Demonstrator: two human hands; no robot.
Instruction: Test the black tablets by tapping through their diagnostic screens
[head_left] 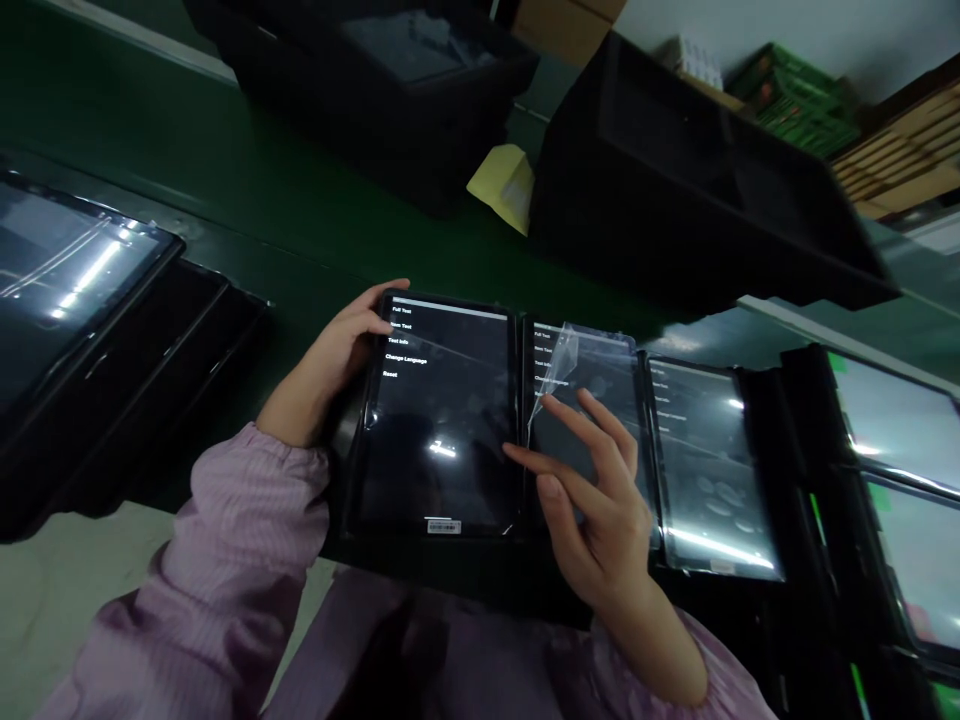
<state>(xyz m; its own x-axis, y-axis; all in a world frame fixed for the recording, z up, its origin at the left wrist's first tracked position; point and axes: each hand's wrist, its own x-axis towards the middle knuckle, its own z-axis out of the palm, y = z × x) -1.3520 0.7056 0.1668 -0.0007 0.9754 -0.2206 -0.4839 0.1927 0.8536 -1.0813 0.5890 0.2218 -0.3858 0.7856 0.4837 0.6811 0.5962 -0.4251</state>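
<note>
A black tablet (442,420) lies in front of me with a white text menu on its dark screen. My left hand (330,365) grips its upper left corner, thumb on the bezel. My right hand (592,490) hovers with fingers spread over the second tablet (581,375) just to the right. A clear protective film (577,355) curls up off that second screen beside my fingertips. A third tablet (709,465) lies further right, its screen reflecting light. All three rest in a black tray (465,575).
Stacked black trays with more tablets sit at left (82,330) and right (892,480). Large black bins (690,180) stand behind on the green bench (225,170). A yellow paper (502,185) lies between them. Green crates (795,95) stand far back.
</note>
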